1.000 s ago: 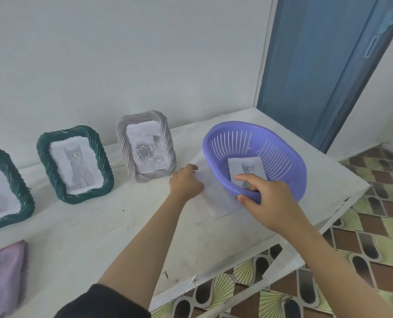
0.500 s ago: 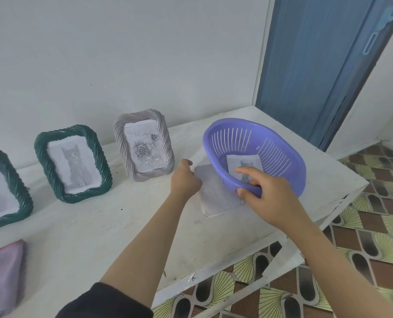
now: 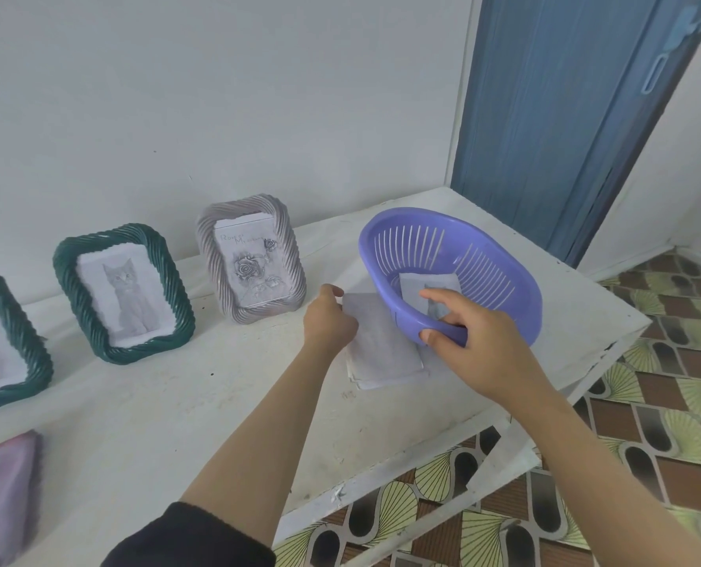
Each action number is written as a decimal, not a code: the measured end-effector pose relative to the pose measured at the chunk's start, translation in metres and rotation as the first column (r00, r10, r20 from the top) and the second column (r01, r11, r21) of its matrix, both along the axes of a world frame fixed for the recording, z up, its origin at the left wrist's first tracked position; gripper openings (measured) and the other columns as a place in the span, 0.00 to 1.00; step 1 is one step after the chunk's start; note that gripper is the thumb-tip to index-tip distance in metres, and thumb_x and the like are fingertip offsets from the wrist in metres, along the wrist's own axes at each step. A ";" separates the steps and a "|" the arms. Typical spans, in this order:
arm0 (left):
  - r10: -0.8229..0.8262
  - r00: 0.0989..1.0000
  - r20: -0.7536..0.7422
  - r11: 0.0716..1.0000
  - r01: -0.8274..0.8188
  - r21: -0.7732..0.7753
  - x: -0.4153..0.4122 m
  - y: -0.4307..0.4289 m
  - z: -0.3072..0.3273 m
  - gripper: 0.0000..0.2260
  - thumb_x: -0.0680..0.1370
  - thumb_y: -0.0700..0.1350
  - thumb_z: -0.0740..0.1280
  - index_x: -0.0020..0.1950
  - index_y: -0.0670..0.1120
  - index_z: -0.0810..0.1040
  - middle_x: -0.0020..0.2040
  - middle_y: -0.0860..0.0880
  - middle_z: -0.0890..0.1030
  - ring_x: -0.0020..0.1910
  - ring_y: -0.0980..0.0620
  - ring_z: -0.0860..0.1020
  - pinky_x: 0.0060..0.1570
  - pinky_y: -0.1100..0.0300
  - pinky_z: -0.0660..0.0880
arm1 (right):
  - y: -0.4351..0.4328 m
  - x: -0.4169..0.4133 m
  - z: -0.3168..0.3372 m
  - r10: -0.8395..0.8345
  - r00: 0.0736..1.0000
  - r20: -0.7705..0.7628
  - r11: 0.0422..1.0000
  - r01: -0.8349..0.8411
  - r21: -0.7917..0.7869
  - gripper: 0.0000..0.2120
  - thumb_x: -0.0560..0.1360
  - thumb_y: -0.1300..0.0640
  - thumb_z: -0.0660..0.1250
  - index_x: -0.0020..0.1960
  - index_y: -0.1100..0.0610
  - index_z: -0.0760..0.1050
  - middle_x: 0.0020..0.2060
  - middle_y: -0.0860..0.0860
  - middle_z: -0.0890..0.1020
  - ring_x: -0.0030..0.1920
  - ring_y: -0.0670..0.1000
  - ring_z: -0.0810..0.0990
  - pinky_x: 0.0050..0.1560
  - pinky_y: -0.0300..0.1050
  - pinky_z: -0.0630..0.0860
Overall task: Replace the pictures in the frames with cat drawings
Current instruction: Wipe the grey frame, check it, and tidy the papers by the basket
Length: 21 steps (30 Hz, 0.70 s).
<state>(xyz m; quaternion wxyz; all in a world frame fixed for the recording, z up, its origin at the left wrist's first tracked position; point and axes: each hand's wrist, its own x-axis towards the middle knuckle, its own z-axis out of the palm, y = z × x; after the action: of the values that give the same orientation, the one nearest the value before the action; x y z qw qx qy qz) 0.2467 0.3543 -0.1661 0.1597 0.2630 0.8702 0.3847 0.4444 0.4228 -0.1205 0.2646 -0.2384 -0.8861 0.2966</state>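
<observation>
My right hand grips the basket rim, its fingers over the cat drawing. My left hand curls at the papers beside the rose frame, grip unclear.

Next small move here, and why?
Probably lift the cat drawing out of the purple basket: the right hand grips its near rim, the left hand touches the paper stack, and the grey frame still shows a rose.

Slotted plastic basket is purple. One rope-twist picture frame is dark green round a grey cat drawing, the other frame pale lilac-grey round a grey rose sketch. Table is white, floor tiles brown with yellow-green fans.
</observation>
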 end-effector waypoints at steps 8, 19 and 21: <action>-0.007 0.998 0.057 0.999 0.004 0.047 0.003 0.002 0.001 0.20 0.74 0.38 0.61 0.66 0.41 0.64 0.39 0.49 0.74 0.43 0.48 0.74 0.43 0.57 0.70 | 0.001 -0.001 -0.002 0.001 1.000 -0.021 1.000 -0.001 0.017 0.21 0.73 0.53 0.68 0.65 0.47 0.70 0.36 0.47 0.81 0.38 0.49 0.79 0.44 0.51 0.77; 0.038 0.998 0.050 0.908 -0.055 0.414 0.007 -0.018 0.005 0.20 0.70 0.29 0.53 0.50 0.52 0.71 0.47 0.51 0.74 0.38 0.50 0.72 0.33 0.63 0.66 | 0.003 0.000 -0.002 -0.003 0.999 -0.035 1.000 0.003 -0.003 0.21 0.73 0.52 0.67 0.65 0.45 0.70 0.36 0.47 0.81 0.39 0.48 0.79 0.44 0.51 0.78; 0.057 0.997 0.052 0.900 -0.073 0.429 0.004 -0.025 0.005 0.19 0.70 0.28 0.54 0.44 0.50 0.75 0.40 0.52 0.73 0.32 0.53 0.67 0.31 0.65 0.63 | 0.001 -0.001 -0.004 0.002 1.000 -0.027 1.000 -0.002 0.016 0.21 0.73 0.52 0.67 0.65 0.45 0.70 0.36 0.47 0.81 0.38 0.49 0.79 0.43 0.52 0.78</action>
<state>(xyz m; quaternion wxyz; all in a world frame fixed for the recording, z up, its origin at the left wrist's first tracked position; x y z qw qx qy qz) 0.2509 0.3289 -0.1607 0.1015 0.2552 0.7689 0.5773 0.4434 0.4238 -0.1240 0.2781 -0.2314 -0.8850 0.2929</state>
